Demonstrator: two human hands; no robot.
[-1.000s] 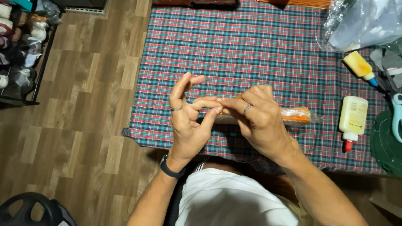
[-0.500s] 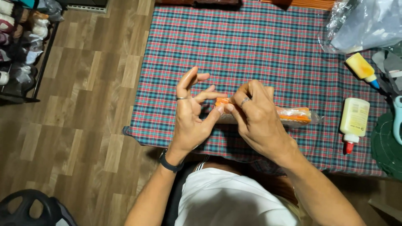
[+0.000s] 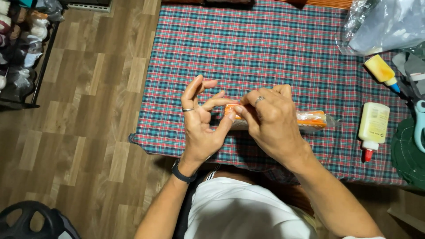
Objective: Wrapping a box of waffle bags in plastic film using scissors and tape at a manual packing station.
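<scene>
While both hands work at the near end of the long orange packet (image 3: 310, 119), the head view shows small change from the earlier frames: left hand (image 3: 201, 126) has drifted a little left and opened more, its thumb and forefinger now pinched together on the packet's clear wrapper end, other fingers (image 3: 195, 86) spread upward; right hand (image 3: 270, 121) stays curled over the packet, fingers clamped on its left part, hiding that stretch. Looks like the wrapper end is being picked or peeled, not yet open as far as I can tell. Packet lies lengthwise on the plaid cloth of the bench (image 3: 274, 48), near the front edge, its right end with clear crimped film sticking out past the right hand. Off to the right: a white glue bottle (image 3: 372, 126) with red tip lying flat, pale label on it; a yellow bottle (image 3: 381, 71) with blue nozzle, tilted; a crumpled clear plastic bag (image 3: 385, 24) at the far corner.
</scene>
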